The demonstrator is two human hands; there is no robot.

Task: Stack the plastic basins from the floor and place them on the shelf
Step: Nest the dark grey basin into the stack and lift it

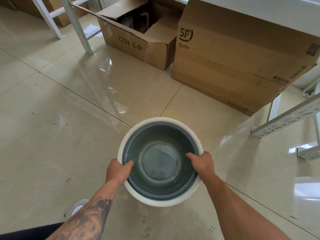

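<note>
A grey plastic basin (160,161) sits nested inside a larger white basin (155,121), and the stack is held above the tiled floor in the lower middle of the head view. My left hand (118,171) grips the stack's left rim, thumb lying inside the grey basin. My right hand (202,163) grips the right rim the same way. The fingers under both rims are hidden. A white metal shelf frame (284,116) stands at the right.
Two cardboard boxes stand ahead: an open one (138,47) and a bigger SF-marked one (233,63). White shelf uprights (78,26) rise at the upper left. A white shoe (78,207) shows at the lower left. The glossy floor (52,118) is open to the left.
</note>
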